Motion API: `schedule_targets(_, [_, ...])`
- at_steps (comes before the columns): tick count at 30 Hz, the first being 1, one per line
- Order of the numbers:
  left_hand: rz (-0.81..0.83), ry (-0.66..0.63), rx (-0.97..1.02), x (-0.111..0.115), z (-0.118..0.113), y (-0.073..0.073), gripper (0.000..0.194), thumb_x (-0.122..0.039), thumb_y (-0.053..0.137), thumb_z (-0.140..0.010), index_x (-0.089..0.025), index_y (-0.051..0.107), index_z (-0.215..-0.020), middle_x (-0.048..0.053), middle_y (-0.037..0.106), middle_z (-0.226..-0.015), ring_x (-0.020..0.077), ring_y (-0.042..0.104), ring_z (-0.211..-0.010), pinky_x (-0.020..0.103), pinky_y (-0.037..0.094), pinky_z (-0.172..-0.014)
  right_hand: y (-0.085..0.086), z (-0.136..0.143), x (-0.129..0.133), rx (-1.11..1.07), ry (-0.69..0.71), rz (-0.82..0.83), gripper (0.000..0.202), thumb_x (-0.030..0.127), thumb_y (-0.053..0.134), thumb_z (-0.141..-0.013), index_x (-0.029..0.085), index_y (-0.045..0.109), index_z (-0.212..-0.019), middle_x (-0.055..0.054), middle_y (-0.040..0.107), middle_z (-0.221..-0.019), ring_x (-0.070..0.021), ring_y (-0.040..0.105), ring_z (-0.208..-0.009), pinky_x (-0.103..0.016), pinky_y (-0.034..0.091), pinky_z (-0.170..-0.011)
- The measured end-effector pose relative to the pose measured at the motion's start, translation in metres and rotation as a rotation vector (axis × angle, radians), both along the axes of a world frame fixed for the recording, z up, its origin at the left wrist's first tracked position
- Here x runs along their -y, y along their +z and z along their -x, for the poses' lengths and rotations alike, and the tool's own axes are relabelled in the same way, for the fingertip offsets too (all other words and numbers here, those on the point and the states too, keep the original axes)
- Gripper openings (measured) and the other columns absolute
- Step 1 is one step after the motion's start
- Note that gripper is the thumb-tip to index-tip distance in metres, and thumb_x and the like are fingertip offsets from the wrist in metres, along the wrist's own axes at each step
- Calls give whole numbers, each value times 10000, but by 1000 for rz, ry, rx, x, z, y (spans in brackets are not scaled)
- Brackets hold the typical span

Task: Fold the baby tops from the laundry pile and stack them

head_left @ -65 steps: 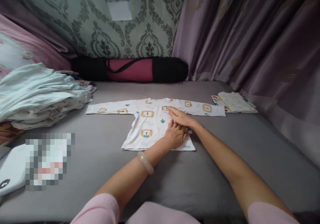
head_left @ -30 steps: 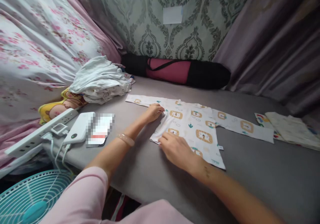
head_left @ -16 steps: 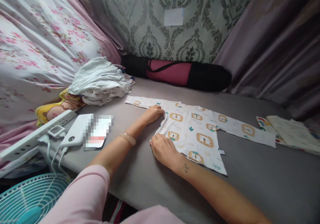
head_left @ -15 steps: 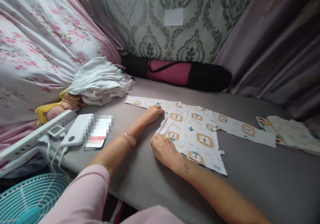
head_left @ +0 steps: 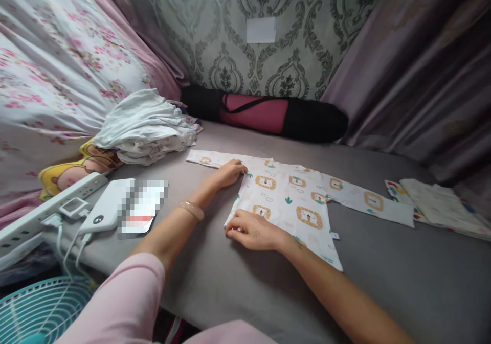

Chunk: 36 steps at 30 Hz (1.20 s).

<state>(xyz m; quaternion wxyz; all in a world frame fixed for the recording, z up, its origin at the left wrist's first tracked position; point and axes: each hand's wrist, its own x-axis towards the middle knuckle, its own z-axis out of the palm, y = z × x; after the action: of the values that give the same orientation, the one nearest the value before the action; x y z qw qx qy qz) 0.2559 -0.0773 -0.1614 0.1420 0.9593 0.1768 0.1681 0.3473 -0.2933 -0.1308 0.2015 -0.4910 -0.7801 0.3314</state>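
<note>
A white long-sleeved baby shirt printed with tan lion faces and small green leaves lies spread on the grey surface, sleeves out to both sides. My left hand, below a pale bangle, has its fingers closed on the fabric at the left underarm. At the lower left corner of the hem, my right hand bends its fingers round the cloth. The right hand and forearm cover part of the hem. A small white tag sticks out from the shirt's right side.
A pile of light clothes and a yellow cushion lie at the left. Nearer are a power strip, a white power bank with cables, a blurred phone and a fan. Behind lies a black-and-pink bag; folded cloths lie right.
The shirt's left side edge, curved in before, now runs straighter, with its lower corner drawn out to the left. My right hand has turned and shifted slightly down; my left stays at the underarm.
</note>
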Motion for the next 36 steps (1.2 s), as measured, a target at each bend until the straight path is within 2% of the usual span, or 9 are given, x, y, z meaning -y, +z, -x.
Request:
schedule_targets(3, [-17, 60, -20, 6, 2, 7, 385, -30, 392, -809, -162, 688, -1018, 96, 616, -966, 208, 568, -939, 328, 454, -882, 8, -9, -3, -88, 108, 71, 202, 289, 521, -892, 216, 703, -941, -27, 664, -938, -138, 607, -834, -233, 438, -752])
schedule_targets(5, [-48, 169, 21, 19, 0, 10, 390, -33, 395, -802, -139, 662, -1066, 121, 611, -1010, 228, 561, -976, 358, 451, -904, 7, -25, -15, -141, 21, 133, 257, 298, 460, -915, 203, 699, -918, -15, 686, -858, -136, 620, -762, -231, 458, -706])
schedule_targets(7, [-53, 207, 61, 41, -8, 8, 385, -56, 392, -816, -117, 618, -1121, 141, 600, -1076, 236, 550, -1036, 366, 450, -928, -1, -48, -33, -70, -285, 46, 307, 273, 397, -925, 185, 690, -903, -35, 694, -839, -161, 629, -759, -267, 475, -725])
schedule_targets(9, [-30, 94, 37, 64, -21, 0, 394, -73, 384, -830, -115, 562, -1179, 151, 580, -1190, 224, 535, -1129, 355, 436, -979, -13, -70, -51, 84, -671, -197, 356, 203, 328, -926, 156, 668, -1019, -102, 690, -1007, -206, 622, -950, -332, 456, -875])
schedule_targets(11, [-33, 57, -13, 83, -34, -12, 414, -128, 364, -886, -97, 474, -1284, 192, 483, -1373, 251, 403, -1327, 404, 368, -1069, -26, -87, -61, 220, -792, -300, 409, 162, 294, -921, 109, 603, -1184, -168, 623, -1212, -233, 547, -1160, -375, 391, -1004])
schedule_targets(16, [-83, 173, -135, 95, -46, -31, 536, -374, 277, -989, -32, 370, -1391, 246, 372, -1474, 303, 273, -1420, 479, 259, -1139, -46, -97, -53, 466, -642, -200, 499, 264, 257, -965, 101, 418, -1409, -150, 348, -1519, -246, 255, -1425, -468, 184, -1153])
schedule_targets(20, [-140, 120, -154, 90, -31, -31, 611, -469, 239, -991, -57, 352, -1428, 211, 349, -1499, 290, 257, -1428, 467, 241, -1150, -45, -92, -31, 520, -535, -182, 555, 344, 216, -983, 106, 332, -1471, -121, 257, -1562, -215, 178, -1451, -442, 113, -1180])
schedule_targets(29, [-180, -71, -282, 99, 21, -19, 657, -564, 211, -974, -177, 236, -1504, 127, 204, -1574, 224, 126, -1467, 410, 105, -1181, -24, -73, 42, 512, -247, -143, 586, 427, 229, -999, 139, 254, -1509, -122, 158, -1587, -226, 69, -1467, -486, 51, -1182])
schedule_targets(36, [-86, -125, -375, 99, 51, -2, 742, -628, 334, -923, -188, 222, -1509, 149, 190, -1575, 277, 164, -1458, 463, 142, -1167, 3, -51, 106, 360, -109, -29, 588, 433, 325, -989, 176, 253, -1512, -113, 165, -1584, -217, 87, -1465, -484, 58, -1189])
